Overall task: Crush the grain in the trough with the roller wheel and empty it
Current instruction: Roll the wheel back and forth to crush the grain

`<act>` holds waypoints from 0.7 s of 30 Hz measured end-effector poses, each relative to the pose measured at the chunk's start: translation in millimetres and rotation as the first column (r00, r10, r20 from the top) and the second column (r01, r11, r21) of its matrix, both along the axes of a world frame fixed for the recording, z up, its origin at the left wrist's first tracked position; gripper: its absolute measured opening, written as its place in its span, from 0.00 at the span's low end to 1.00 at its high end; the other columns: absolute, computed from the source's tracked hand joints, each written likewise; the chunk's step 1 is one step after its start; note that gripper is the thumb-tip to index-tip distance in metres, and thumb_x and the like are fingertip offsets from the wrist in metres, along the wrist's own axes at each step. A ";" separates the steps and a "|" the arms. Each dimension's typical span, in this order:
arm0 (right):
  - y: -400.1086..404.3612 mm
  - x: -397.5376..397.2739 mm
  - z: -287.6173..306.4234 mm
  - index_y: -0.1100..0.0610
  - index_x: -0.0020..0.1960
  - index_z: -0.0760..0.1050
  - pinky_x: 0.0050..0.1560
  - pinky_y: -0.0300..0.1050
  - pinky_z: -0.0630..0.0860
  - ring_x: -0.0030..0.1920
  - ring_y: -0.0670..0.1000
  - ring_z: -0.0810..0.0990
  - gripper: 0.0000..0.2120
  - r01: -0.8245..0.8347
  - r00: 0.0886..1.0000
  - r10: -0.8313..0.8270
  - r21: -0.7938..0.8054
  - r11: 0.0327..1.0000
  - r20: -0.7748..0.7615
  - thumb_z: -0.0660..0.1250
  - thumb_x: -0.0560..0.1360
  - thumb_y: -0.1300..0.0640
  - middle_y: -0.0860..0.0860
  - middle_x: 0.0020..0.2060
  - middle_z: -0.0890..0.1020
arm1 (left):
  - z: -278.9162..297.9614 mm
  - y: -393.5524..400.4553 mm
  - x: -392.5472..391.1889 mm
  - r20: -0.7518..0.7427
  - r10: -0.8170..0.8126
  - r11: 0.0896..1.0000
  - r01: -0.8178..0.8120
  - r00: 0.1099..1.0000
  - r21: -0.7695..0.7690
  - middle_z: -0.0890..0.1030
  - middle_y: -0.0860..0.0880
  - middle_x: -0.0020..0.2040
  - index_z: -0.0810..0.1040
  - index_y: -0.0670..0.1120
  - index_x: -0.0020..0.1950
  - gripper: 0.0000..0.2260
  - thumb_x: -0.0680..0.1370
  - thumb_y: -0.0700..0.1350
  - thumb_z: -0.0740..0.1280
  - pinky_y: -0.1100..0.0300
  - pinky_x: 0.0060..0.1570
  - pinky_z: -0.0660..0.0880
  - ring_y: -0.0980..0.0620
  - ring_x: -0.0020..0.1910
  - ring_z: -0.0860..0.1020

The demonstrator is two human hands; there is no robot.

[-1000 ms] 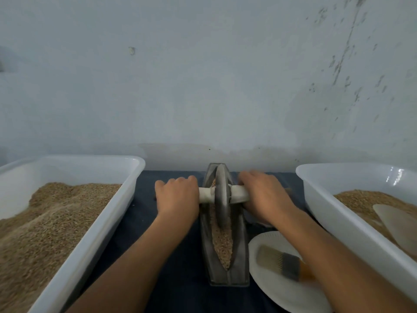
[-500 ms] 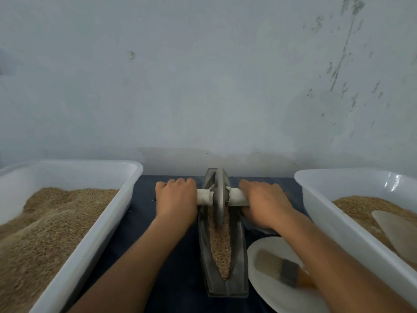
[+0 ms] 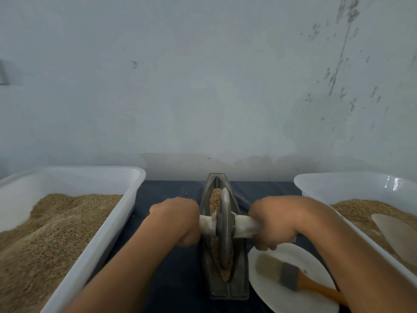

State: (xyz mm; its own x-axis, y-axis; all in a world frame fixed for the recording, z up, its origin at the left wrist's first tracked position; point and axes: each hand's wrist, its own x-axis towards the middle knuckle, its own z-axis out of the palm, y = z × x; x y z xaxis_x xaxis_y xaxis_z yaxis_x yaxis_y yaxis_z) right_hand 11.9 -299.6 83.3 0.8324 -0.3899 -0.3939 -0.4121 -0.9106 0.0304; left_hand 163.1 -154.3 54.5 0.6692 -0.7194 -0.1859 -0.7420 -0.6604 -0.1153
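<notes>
Both hands are on the tool: the left hand [image 3: 178,219] is curled round the left end of the white axle handle [image 3: 244,225], and the right hand [image 3: 272,222] is wrapped round its right end, knuckles up, fingers tucked under. Between them stands the grey roller wheel [image 3: 224,231], upright on its edge and sitting in the middle-to-near part of the dark metal trough [image 3: 225,288], which runs lengthwise from near to far on the dark blue table cover [image 3: 167,190]. Brown grain [image 3: 215,198] shows in the trough's groove beyond the wheel, and more of it lies in the pointed near end below the wheel. Just right of the trough's near end, a white paper plate [image 3: 279,297] carries a brush [image 3: 284,271] with pale bristles, a grey band and an orange handle that disappears under the right forearm. Out on the left, a white plastic tub [image 3: 117,213] holds a heaped mass of grain; on the right, a second white tub [image 3: 320,186] holds grain too, with a pale flat scoop [image 3: 399,236] lying on it. Behind it all, a pale, scuffed wall [image 3: 203,86].
</notes>
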 end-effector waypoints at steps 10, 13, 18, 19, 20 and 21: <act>-23.6 22.1 -16.3 0.47 0.45 0.79 0.30 0.40 0.73 0.35 0.45 0.82 0.09 0.031 0.993 -0.037 0.053 0.998 0.116 0.75 0.66 0.50 0.46 0.35 0.84 | -7.4 -17.8 18.9 -0.008 -0.004 0.998 0.003 1.000 -0.068 0.73 0.51 0.38 0.69 0.48 0.42 0.14 0.69 0.49 0.74 0.48 0.53 0.77 0.50 0.41 0.75; -35.9 34.5 -24.5 0.46 0.51 0.79 0.39 0.46 0.79 0.41 0.48 0.82 0.16 0.044 0.989 -0.047 0.027 0.999 0.140 0.76 0.64 0.49 0.46 0.41 0.83 | -6.4 -27.5 25.2 0.022 -0.018 0.997 0.020 1.000 -0.077 0.71 0.51 0.37 0.75 0.48 0.53 0.16 0.69 0.49 0.74 0.50 0.50 0.75 0.49 0.43 0.74; -49.8 50.7 -35.5 0.49 0.50 0.74 0.37 0.46 0.73 0.43 0.50 0.79 0.12 0.007 0.945 0.041 -0.147 0.989 0.323 0.72 0.68 0.49 0.49 0.45 0.81 | -14.3 -35.0 33.9 0.199 0.000 0.979 0.040 0.980 -0.199 0.74 0.52 0.42 0.75 0.48 0.57 0.14 0.73 0.48 0.71 0.53 0.46 0.68 0.50 0.43 0.74; -51.6 52.0 -37.6 0.49 0.49 0.72 0.38 0.47 0.72 0.44 0.51 0.78 0.11 0.010 0.920 0.067 -0.193 0.981 0.387 0.71 0.70 0.50 0.49 0.46 0.80 | -17.1 -35.3 34.9 0.229 0.003 0.971 0.052 0.974 -0.235 0.76 0.51 0.45 0.75 0.48 0.57 0.14 0.74 0.48 0.71 0.53 0.46 0.67 0.49 0.45 0.76; -52.9 52.9 -39.2 0.48 0.49 0.71 0.38 0.48 0.72 0.44 0.52 0.77 0.11 0.021 0.891 0.085 -0.228 0.973 0.446 0.70 0.70 0.51 0.49 0.46 0.80 | -19.0 -35.4 36.0 0.243 0.010 0.959 0.060 0.970 -0.277 0.77 0.50 0.48 0.74 0.49 0.57 0.14 0.74 0.48 0.70 0.53 0.47 0.66 0.49 0.48 0.76; -53.3 53.2 -40.7 0.48 0.49 0.70 0.39 0.48 0.73 0.44 0.53 0.77 0.11 0.032 0.870 0.097 -0.252 0.967 0.484 0.70 0.71 0.51 0.50 0.46 0.80 | -19.8 -35.2 36.2 0.243 0.017 0.949 0.061 0.970 -0.310 0.77 0.50 0.51 0.72 0.49 0.57 0.14 0.74 0.48 0.70 0.53 0.47 0.66 0.48 0.49 0.77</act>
State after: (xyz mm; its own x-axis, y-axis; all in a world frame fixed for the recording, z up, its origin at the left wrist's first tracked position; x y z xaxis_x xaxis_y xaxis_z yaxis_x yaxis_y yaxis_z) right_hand 65.1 -352.8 42.6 0.9053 -0.3889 0.1710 -0.4029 -0.9136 0.0554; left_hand 199.3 -189.5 34.7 0.6487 -0.7300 0.2150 -0.7330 -0.6753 -0.0812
